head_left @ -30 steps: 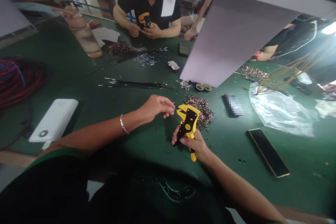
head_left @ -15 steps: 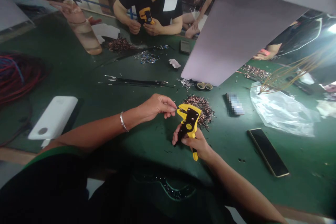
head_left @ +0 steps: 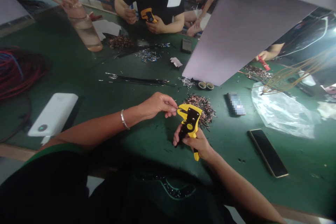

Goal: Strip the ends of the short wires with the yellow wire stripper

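Note:
My right hand point(head_left: 195, 142) grips the handles of a yellow and black wire stripper point(head_left: 189, 121), held upright over the green table point(head_left: 136, 136). My left hand point(head_left: 157, 105) is pinched on a short piece of wire and holds its end at the stripper's jaws. A silver bracelet point(head_left: 124, 120) sits on my left wrist. Just behind the tool lies a heap of short cut wire pieces point(head_left: 203, 103).
A phone point(head_left: 267, 152) lies at the right, a white power bank point(head_left: 54, 113) at the left. A clear plastic bag point(head_left: 282, 110), two tape rolls point(head_left: 205, 85), black wires point(head_left: 139, 81) and a bottle point(head_left: 86, 29) lie further off. A person opposite holds another stripper point(head_left: 148, 14). Red cable point(head_left: 15, 73) is coiled far left.
My left hand has crept a little right, bringing the wire piece up to the stripper's jaws. The view has shifted slightly; my right hand holds the tool in much the same place.

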The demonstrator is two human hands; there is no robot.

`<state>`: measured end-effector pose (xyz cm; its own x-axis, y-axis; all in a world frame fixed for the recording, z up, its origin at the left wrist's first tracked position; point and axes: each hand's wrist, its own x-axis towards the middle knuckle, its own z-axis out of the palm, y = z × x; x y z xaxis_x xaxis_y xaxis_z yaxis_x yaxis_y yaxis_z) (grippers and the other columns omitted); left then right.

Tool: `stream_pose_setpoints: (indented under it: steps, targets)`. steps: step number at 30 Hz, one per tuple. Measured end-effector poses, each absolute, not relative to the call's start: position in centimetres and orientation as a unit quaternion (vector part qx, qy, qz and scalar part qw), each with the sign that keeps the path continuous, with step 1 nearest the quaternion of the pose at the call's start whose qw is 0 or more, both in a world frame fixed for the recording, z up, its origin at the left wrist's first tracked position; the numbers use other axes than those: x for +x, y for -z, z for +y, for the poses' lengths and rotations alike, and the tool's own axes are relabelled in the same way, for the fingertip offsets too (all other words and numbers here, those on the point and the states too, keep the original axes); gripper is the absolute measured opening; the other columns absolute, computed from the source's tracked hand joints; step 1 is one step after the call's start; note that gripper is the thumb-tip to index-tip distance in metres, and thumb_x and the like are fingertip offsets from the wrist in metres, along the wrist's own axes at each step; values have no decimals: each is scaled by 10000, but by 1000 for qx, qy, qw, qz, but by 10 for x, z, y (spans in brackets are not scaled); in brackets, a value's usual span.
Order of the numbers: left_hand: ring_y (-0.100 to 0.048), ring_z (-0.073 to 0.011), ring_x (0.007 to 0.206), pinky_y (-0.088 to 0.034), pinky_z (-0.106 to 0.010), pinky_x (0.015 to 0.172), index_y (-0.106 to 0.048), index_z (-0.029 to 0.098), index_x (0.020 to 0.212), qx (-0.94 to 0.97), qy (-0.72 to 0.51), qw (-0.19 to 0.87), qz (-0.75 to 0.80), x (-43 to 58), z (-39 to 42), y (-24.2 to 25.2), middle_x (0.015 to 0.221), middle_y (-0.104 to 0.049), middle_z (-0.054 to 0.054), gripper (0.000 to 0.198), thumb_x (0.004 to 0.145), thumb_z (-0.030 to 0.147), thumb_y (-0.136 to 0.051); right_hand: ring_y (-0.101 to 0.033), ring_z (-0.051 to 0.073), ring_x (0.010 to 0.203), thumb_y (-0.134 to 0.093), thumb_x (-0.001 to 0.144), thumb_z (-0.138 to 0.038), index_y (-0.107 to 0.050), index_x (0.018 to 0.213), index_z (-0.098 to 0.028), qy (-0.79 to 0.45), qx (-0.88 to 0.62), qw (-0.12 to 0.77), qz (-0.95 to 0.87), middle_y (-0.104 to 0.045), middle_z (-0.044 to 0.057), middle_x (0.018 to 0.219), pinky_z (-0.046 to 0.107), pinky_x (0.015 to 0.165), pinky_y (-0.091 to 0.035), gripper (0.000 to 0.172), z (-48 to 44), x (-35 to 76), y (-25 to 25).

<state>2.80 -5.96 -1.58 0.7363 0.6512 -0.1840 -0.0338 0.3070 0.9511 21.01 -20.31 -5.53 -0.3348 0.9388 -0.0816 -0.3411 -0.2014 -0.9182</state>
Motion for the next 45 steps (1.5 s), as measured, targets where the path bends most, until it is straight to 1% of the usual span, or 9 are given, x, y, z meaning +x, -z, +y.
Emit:
stream_pose_setpoints:
  steps: [6,15,22,27,32,39,42,45]
  targets:
    - [-580,-92,506,-444,-266,499,-705,127,727,549,-225,751,290,28,-60,15,633,-711,-46,143,612,178,-774,-650,206,659,-770,749,-304,-627,935,-170,-682,-376,460,-427,-670,23,723,401,679,-541,270,-204,208,53]
    - [-594,-99,513,-449,-262,484,-707,116,718,569,-221,739,285,28,-55,18,628,-705,-49,136,618,176,-776,-610,171,539,-777,746,-303,-629,826,-167,-662,-415,470,-411,-623,-6,604,334,554,-502,216,-206,202,50]
    - [-597,-94,527,-462,-254,498,-708,123,716,590,-209,729,276,27,-50,18,627,-706,-43,138,619,191,-780,-568,153,484,-782,741,-320,-605,810,-174,-666,-408,483,-395,-593,-26,559,336,517,-502,239,-207,198,58]
    - [-614,-115,562,-475,-277,522,-721,121,773,590,-206,736,261,27,-46,23,672,-718,-62,155,649,199,-773,-529,135,457,-780,731,-285,-595,800,-180,-673,-398,498,-374,-562,-42,538,322,480,-495,224,-207,194,56]
    - [-619,-125,564,-468,-284,517,-717,124,761,586,-208,737,266,27,-44,23,666,-711,-62,152,642,196,-777,-503,119,435,-728,718,-204,-587,786,-182,-670,-409,500,-366,-561,-46,532,304,452,-480,158,-208,190,52]
    - [-621,-122,557,-466,-282,520,-707,105,750,586,-210,735,270,29,-40,24,652,-700,-62,132,647,162,-769,-471,94,405,-686,693,-154,-573,793,-182,-650,-429,519,-352,-541,-63,519,269,411,-457,154,-208,185,52]
    - [-624,-117,555,-468,-267,516,-703,101,751,586,-211,734,269,31,-38,27,652,-706,-64,139,651,164,-776,-468,91,396,-683,682,-155,-562,783,-188,-649,-436,517,-350,-544,-67,519,266,399,-457,161,-207,183,52]
    - [-627,-110,542,-467,-244,501,-698,100,742,588,-216,731,273,32,-35,29,634,-706,-59,156,633,169,-786,-451,88,357,-664,675,-143,-544,757,-194,-638,-447,517,-354,-518,-82,469,247,365,-429,154,-206,182,52]
